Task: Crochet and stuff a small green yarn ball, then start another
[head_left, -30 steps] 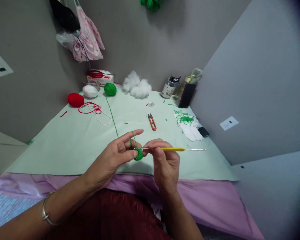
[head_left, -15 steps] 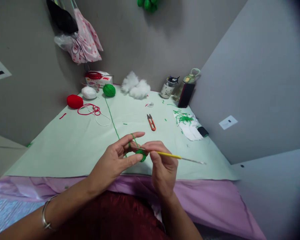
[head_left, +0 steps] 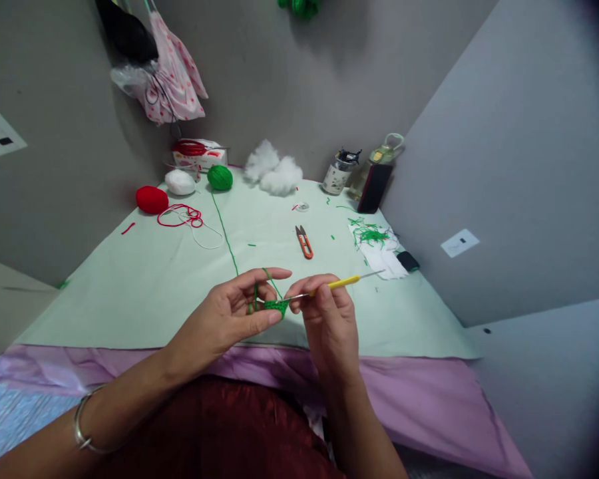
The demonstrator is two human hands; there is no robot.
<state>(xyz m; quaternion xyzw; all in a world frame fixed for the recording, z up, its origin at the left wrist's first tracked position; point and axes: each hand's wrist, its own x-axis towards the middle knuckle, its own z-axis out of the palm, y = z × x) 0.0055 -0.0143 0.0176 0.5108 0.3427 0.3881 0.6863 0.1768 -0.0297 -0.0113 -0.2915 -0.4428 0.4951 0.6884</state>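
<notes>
My left hand [head_left: 234,309] pinches a small green crocheted piece [head_left: 278,307] between thumb and fingers, its index finger stretched out with green yarn looped over it. The yarn [head_left: 223,229] runs back across the table to a green ball [head_left: 220,177]. In my right hand [head_left: 331,313] is a crochet hook with a yellow handle [head_left: 343,283], held like a pen. Its metal tip meets the top edge of the green piece, and its rear end points up to the right.
Orange snips [head_left: 304,242] lie beyond my hands. At the back left are red [head_left: 152,199] and white yarn balls [head_left: 180,181]; white stuffing [head_left: 279,174] sits mid-back. A jar [head_left: 337,174], a bottle, a phone [head_left: 375,189] and green scraps [head_left: 372,235] are at the right.
The hook's rear end has swung upward and its tip has moved at the green piece. My right hand has turned and its fingers have shifted. The green piece is tilted differently in my left hand.
</notes>
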